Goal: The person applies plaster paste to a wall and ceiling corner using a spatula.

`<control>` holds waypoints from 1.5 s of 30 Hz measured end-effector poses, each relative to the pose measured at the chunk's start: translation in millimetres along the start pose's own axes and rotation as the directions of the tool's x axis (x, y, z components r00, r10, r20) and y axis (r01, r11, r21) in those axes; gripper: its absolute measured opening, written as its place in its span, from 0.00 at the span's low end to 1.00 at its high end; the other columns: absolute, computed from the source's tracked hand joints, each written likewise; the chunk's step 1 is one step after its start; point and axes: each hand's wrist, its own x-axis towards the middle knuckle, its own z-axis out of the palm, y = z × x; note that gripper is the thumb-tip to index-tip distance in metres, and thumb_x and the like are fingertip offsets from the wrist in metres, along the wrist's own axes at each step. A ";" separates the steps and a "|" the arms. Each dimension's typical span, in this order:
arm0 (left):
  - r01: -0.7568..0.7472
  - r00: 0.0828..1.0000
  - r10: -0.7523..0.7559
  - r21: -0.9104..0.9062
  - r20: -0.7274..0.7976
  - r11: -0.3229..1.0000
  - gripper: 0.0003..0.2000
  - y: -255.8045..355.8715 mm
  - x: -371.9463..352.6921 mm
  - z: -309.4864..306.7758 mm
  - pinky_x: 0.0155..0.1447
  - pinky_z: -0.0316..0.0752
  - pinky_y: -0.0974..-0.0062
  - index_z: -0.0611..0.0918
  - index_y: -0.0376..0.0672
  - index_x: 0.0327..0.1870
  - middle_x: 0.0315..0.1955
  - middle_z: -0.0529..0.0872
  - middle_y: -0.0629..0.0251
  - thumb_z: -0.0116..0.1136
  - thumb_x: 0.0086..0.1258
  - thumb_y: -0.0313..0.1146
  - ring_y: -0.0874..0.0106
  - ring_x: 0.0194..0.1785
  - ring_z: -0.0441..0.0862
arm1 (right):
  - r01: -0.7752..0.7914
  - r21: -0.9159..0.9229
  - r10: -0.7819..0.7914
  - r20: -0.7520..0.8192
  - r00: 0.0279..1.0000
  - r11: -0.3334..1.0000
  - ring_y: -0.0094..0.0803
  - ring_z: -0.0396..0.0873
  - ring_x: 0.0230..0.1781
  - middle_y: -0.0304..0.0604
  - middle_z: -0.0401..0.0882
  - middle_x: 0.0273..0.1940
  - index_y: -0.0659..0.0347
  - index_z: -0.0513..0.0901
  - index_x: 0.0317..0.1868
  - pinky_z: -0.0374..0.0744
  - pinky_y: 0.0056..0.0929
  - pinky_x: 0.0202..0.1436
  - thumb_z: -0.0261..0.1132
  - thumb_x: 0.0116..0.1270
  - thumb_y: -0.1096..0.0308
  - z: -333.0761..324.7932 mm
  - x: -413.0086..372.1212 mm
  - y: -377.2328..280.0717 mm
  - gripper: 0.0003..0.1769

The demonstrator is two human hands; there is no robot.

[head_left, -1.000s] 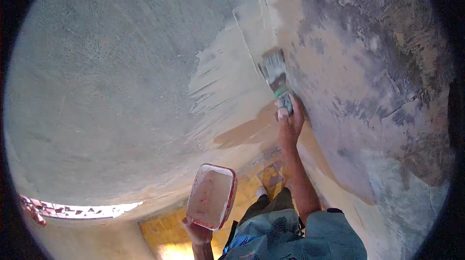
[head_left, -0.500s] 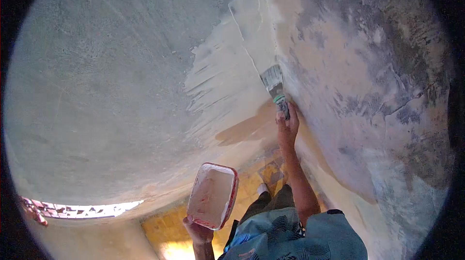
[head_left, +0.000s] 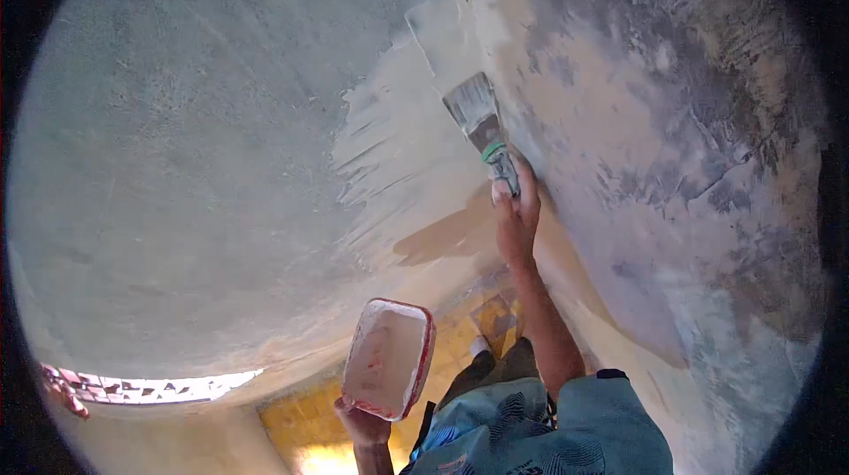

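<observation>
My right hand (head_left: 516, 196) grips a putty knife (head_left: 478, 117) by its dark handle with a green collar. Its broad blade points up and lies over pale wet plaster (head_left: 398, 112) on the grey wall (head_left: 203, 157), close to the inside corner. Down at the lower middle, my left hand (head_left: 363, 422) is wrapped round the bottom end of a red-rimmed rectangular tub (head_left: 386, 357). The tub's inside is coated with whitish filler, with reddish patches showing through.
To the right of the corner stands another wall (head_left: 637, 148), mottled with purple-grey and cream patches. A tan patch (head_left: 447, 232) marks the wall low by the corner. Yellow floor tiles (head_left: 309, 413) lie below, and a bright latticed opening (head_left: 159, 386) shows at lower left.
The putty knife and my right hand have moved up and slightly left along the plaster by the corner. My left hand and the tub have stayed almost still.
</observation>
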 end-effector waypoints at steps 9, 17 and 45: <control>0.060 0.997 -0.066 -0.144 -0.036 0.988 0.41 1.6 -6.2 4.1 0.59 0.71 0.51 0.66 0.38 0.66 0.61 0.72 0.54 0.57 0.52 0.54 0.54 0.62 0.71 | -0.001 -0.075 -0.004 -0.071 0.997 0.997 0.37 0.71 0.54 0.52 0.74 0.52 0.73 0.70 0.58 0.67 0.35 0.62 0.60 0.67 0.55 -32.7 -37.5 83.4 0.30; 0.012 0.999 -0.016 -0.100 -0.038 0.995 0.39 5.5 -7.2 20.8 0.64 0.68 0.57 0.66 0.35 0.65 0.59 0.74 0.54 0.56 0.53 0.50 0.58 0.61 0.72 | 0.014 0.007 -0.014 -0.039 0.999 1.000 0.36 0.72 0.53 0.50 0.74 0.51 0.71 0.71 0.58 0.68 0.34 0.62 0.60 0.66 0.59 -18.1 -23.3 28.7 0.27; 0.012 1.000 -0.012 -0.009 0.002 1.000 0.38 -3.4 -3.9 6.7 0.58 0.72 0.41 0.65 0.46 0.67 0.64 0.68 0.56 0.51 0.57 0.58 0.50 0.65 0.68 | 0.077 -0.110 -0.075 0.018 0.997 0.991 0.42 0.73 0.51 0.55 0.74 0.50 0.73 0.70 0.58 0.69 0.36 0.60 0.58 0.66 0.62 7.2 2.3 3.8 0.25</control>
